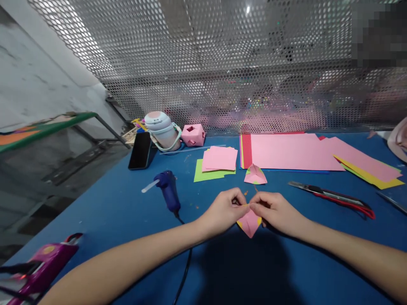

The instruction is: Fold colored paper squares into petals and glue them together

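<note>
Both hands meet over the blue table at a small folded piece of pink paper [250,225] with yellow at its edges. My left hand [226,212] pinches its upper edge between thumb and fingers. Close beside it, my right hand [276,212] is closed on the same paper from the other side. The fingertips hide the top of the fold. Just beyond the hands stands another folded pink paper piece [255,175] with green patches. A stack of pink paper squares [220,159] lies behind and to the left, on top of green paper [206,173].
A blue glue gun [168,192] with a clear stick lies left of the hands, its cord running toward me. At right is a utility knife [305,186] beside red-handled scissors [359,206]. Pink sheets [286,151], a phone [140,151] and a lidded cup [163,133] sit behind.
</note>
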Tool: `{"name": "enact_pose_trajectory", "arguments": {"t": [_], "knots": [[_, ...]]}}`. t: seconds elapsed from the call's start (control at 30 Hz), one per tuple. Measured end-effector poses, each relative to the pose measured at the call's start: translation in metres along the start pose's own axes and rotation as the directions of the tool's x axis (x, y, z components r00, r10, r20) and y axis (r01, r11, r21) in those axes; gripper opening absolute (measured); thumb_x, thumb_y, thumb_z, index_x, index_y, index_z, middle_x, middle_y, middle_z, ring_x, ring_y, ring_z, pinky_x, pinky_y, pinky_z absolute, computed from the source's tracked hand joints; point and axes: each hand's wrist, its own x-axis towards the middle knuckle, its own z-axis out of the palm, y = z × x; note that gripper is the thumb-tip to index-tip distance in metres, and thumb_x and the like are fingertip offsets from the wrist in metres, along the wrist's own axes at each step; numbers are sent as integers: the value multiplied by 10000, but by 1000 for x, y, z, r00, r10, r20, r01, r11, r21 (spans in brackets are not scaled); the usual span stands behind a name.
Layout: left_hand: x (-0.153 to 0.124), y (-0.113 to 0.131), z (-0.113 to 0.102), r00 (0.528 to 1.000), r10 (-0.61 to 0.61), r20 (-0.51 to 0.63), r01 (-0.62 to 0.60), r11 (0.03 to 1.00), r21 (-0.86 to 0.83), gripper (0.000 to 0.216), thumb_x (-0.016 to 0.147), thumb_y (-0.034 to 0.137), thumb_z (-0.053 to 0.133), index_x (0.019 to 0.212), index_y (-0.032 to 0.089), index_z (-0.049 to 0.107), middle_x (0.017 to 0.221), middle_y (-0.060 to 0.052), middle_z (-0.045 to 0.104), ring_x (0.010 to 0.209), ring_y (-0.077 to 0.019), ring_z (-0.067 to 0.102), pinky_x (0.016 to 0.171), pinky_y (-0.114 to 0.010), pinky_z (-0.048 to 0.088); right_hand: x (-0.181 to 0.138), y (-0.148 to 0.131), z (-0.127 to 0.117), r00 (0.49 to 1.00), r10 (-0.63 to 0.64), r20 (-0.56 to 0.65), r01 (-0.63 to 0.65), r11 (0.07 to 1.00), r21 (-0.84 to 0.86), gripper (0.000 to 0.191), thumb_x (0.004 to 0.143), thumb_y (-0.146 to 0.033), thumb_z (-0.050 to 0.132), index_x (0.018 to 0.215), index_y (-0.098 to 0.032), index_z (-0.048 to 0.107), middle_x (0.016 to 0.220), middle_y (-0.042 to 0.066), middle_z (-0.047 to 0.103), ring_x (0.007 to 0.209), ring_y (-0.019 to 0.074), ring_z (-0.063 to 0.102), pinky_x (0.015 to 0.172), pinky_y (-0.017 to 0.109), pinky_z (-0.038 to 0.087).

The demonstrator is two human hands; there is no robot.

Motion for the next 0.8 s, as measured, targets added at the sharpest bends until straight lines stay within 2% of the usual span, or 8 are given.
{"name": "enact_pose_trajectory", "arguments": {"t": [0.1,0.2,0.3,0.4,0.47,0.53,0.67,0.8], "knots": [[-1,-2,-1,999,-37,40,38,999,-16,183,700,207,585,604,155,438,539,80,386,478,-56,312,445,-182,235,0,2,1,993,-113,-45,105,982,-154,140,804,-184,480,729,-161,595,590,-32,535,515,95,506,496,204,383],[1,-4,-6,995,-15,101,19,999,-33,214,695,239,616,608,154,440,535,78,391,491,-58,321,451,-183,239,-3,1,0,971,-229,-65,205,944,-257,146,797,-152,482,726,-166,609,639,-15,576,583,105,505,547,211,380],[2,-7,-12,989,-12,148,14,1000,-13,244,666,290,675,655,148,477,539,78,400,502,-64,334,458,-183,253,-6,-1,-1,970,-232,-77,206,944,-258,150,803,-164,476,724,-164,604,638,-16,576,574,102,491,535,208,369],[0,-8,-15,988,130,80,-140,979,148,318,596,312,753,745,144,528,619,64,424,549,-73,350,491,-189,285,-7,-1,-2,976,-192,-104,163,958,-235,149,801,-183,477,719,-163,600,624,-20,562,549,98,469,496,204,350],[-2,-9,-16,960,271,71,-280,923,262,343,585,306,768,808,146,562,704,41,453,600,-85,381,527,-197,313,-6,0,-3,977,-178,-114,150,964,-221,149,797,-185,475,714,-163,597,614,-24,548,540,95,455,480,201,337],[-3,-9,-15,945,315,84,-326,903,281,335,634,298,733,893,151,579,771,21,476,618,-88,408,538,-201,335,-5,2,-3,978,-175,-117,148,967,-209,147,794,-184,475,708,-162,593,609,-27,537,537,92,445,475,199,332],[-4,-6,-15,978,201,50,-207,969,138,233,758,272,583,953,145,580,773,9,513,581,-78,421,530,-199,357,-4,4,-4,977,-163,-134,138,974,-178,132,789,-178,476,718,-162,587,603,-31,522,534,89,433,482,197,337],[-4,-3,-14,995,83,56,-86,995,54,103,769,214,513,753,133,575,603,41,488,539,-78,420,506,-191,339,-4,3,-4,975,-169,-145,144,975,-170,128,789,-165,475,721,-164,583,611,-28,531,545,91,444,496,199,346]]}}
